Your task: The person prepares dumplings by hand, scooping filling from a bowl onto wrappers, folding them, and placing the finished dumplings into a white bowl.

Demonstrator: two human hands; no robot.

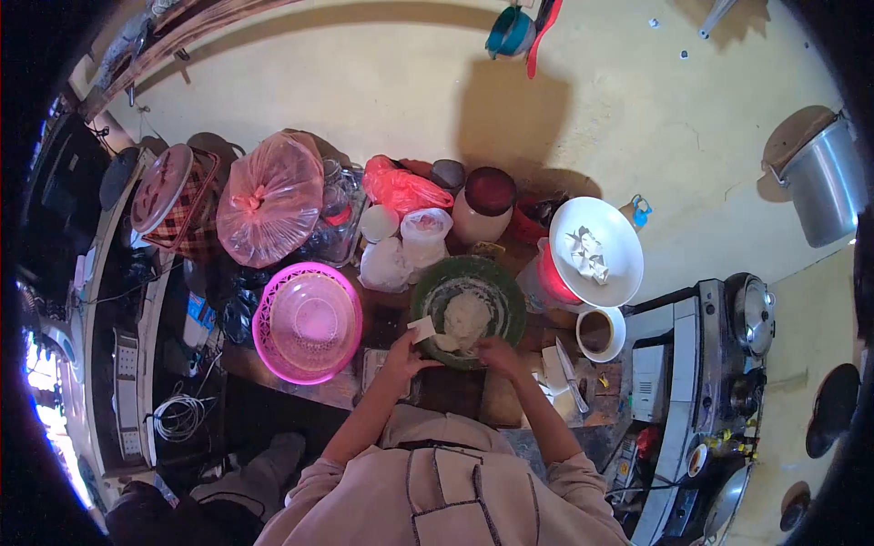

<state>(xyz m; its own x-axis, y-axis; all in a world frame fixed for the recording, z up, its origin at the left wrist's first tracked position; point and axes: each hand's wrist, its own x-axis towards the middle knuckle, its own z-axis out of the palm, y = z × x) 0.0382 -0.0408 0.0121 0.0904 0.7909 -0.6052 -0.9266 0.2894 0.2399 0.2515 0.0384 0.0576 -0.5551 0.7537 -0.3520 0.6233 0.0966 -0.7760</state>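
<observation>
A green bowl point(517, 320) stands in front of me, its inside dusted with white powder. In it lies a pale lump of dough point(466, 318). My left hand point(403, 357) is at the bowl's near left rim, closed on a flat white card-like piece point(421, 328) that sticks up above the rim. At the near right rim is my right hand point(496, 355), its fingers curled in beside the dough. What those fingers grip, if anything, is hidden.
A pink basket point(264, 341) stands left, and a cup of brown liquid point(596, 333) right. A knife point(571, 373) lies near my right forearm. Behind the bowl are white bags point(426, 235), a red-lidded jar point(488, 205) and a white bowl point(628, 264). A stove point(710, 355) is far right.
</observation>
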